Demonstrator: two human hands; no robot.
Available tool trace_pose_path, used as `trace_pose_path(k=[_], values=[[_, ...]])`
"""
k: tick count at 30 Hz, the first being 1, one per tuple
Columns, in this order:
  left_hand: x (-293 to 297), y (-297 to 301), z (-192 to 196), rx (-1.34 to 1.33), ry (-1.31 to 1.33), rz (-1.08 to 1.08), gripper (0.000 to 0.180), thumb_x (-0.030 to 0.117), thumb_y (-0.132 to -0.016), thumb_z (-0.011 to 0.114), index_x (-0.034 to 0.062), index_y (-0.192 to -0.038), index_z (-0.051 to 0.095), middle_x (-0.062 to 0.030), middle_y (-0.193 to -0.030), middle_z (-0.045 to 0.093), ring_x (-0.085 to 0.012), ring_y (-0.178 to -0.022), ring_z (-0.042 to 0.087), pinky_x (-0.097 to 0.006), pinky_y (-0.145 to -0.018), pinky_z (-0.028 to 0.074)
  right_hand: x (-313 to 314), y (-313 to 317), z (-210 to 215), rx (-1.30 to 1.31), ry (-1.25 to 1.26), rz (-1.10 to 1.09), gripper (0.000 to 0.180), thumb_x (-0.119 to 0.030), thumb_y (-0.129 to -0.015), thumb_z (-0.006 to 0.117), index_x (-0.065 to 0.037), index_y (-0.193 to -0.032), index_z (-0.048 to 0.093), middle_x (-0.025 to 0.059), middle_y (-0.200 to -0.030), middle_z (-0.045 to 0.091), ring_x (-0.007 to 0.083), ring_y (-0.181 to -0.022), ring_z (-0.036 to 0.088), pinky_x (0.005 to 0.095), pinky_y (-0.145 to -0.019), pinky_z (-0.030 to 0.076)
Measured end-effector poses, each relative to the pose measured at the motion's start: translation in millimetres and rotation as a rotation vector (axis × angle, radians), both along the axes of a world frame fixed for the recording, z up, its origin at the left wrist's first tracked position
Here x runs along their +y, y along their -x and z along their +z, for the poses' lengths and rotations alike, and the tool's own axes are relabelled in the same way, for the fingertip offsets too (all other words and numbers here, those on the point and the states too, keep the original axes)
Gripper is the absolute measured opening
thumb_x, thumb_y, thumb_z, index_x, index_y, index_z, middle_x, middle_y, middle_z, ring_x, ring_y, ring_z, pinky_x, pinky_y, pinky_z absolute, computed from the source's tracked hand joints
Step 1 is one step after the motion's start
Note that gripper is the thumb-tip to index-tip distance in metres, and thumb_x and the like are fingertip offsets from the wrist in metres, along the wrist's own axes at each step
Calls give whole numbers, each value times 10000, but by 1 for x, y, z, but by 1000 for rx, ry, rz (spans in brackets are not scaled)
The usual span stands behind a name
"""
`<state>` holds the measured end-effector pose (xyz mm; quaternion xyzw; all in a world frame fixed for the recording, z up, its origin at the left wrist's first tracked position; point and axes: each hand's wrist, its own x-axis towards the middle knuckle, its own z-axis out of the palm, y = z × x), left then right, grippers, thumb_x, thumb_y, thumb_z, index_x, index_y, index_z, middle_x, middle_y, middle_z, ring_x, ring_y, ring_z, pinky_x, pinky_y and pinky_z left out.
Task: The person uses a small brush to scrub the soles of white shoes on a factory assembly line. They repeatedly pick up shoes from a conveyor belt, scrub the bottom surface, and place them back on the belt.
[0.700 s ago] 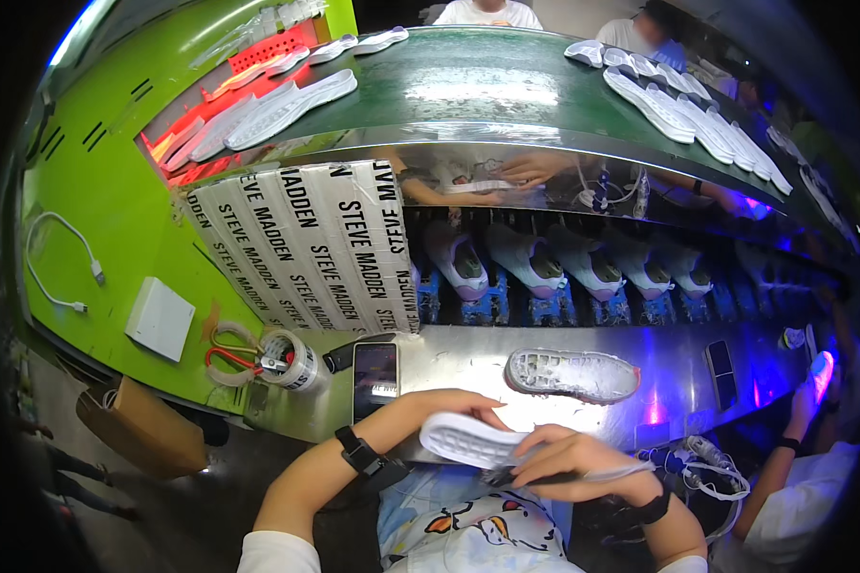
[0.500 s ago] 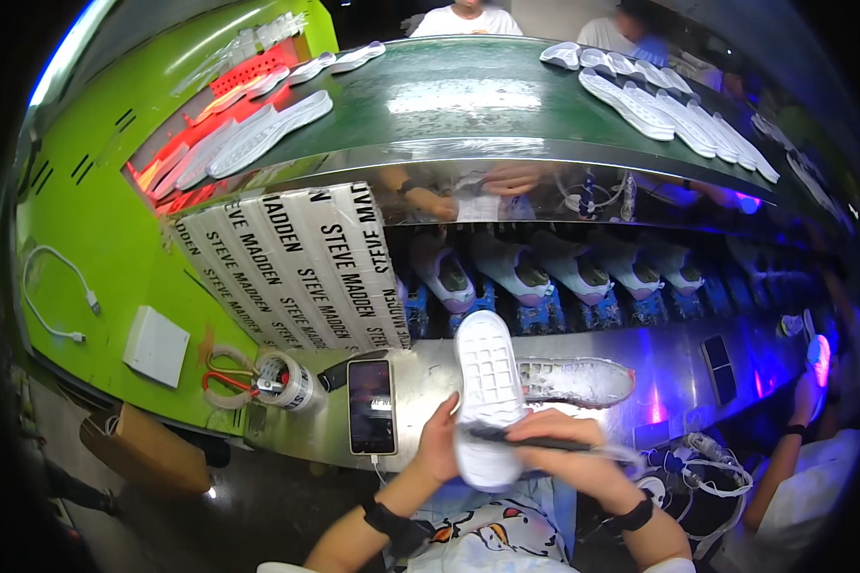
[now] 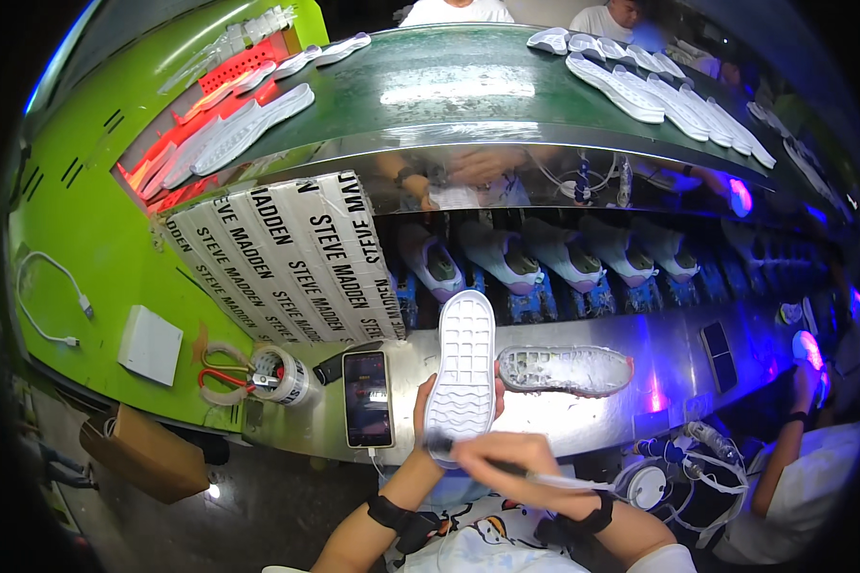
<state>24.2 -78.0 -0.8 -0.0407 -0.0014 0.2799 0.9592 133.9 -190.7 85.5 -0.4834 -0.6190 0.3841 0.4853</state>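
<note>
A white shoe sole (image 3: 465,358) stands tilted up in front of me, its cavity with grid and wavy ribs facing me. My left hand (image 3: 420,415) is closed round its left edge and underside, mostly hidden behind it. In my right hand (image 3: 511,463) is a dark-handled brush (image 3: 438,443), a pale tube running from its rear end. The brush's dark head touches the near end of the sole. Just to the right, a second sole (image 3: 566,371) lies on the metal bench, its surface glossy and uneven.
A phone (image 3: 368,399) lies left of my hands, beside a tape roll (image 3: 282,374) with red-handled scissors. Behind rises a printed cardboard sheet (image 3: 282,263). Several shoes (image 3: 511,263) line the lower shelf; soles (image 3: 616,88) rest on the green belt (image 3: 430,67). A co-worker's arm (image 3: 784,449) is at right.
The brush has moved down and left, from the sole's middle to its near end. The sole has shifted slightly left and upward, showing more of its wavy ribs.
</note>
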Motion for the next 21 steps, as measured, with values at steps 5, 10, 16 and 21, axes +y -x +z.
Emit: trace_pose_path(k=[5,10,16,21], values=[[13,7,7,78,-208,-139,708,463,-919,370,-55,-1401,352,-254,-1248,545,-359,-1028,616,-450,-903,522,3,-10,1,313,289,-94,208,-128,-940,566,28,-938,704,77,-787,699,112,-726,670,233,-661,522],[24,9,26,301,-278,-375,704,420,-876,425,-83,-1368,395,-299,-1368,448,-398,-1162,558,-453,-975,466,-4,-36,28,278,418,121,174,-102,-918,578,23,-865,688,75,-731,684,144,-641,661,255,-623,520],[1,9,121,820,-819,-250,420,305,-928,496,-34,-1153,602,-146,-1060,674,-232,-912,672,-318,-846,529,-6,-45,34,-201,-14,264,127,-73,-872,623,8,-941,693,139,-982,685,239,-854,678,304,-755,536],[14,25,118,688,-1326,-215,324,209,-995,417,79,-1232,596,-58,-1286,562,-90,-1165,509,-248,-1021,361,-9,-55,33,-242,-43,233,132,-97,-866,630,2,-937,682,108,-931,680,242,-798,669,316,-738,535]])
